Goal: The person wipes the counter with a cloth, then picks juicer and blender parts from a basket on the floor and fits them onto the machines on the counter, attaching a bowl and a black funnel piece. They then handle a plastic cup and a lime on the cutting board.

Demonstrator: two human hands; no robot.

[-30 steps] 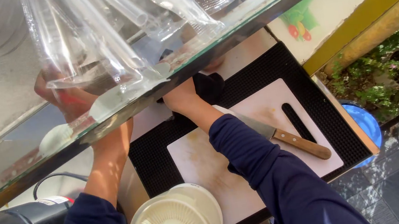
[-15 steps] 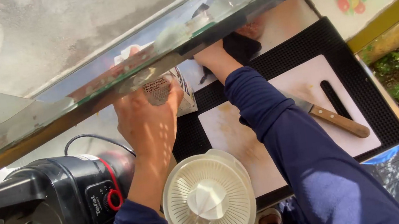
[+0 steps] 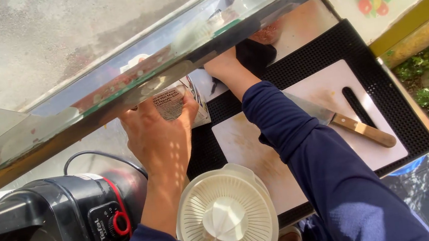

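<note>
My left hand is closed around a clear plastic cup with printing on it, held just below the edge of the glass shelf. My right hand reaches under that shelf beside a black object. Its fingers are hidden by the shelf edge. My right forearm, in a dark blue sleeve, crosses over the white cutting board.
A knife with a wooden handle lies on the cutting board, which rests on a black rubber mat. A white citrus juicer stands at the near edge. A black electric machine with a cable is at the left.
My left hand has come out from under the glass shelf with the cup and now holds it lower, near the mat. The right hand has stayed under the shelf.
</note>
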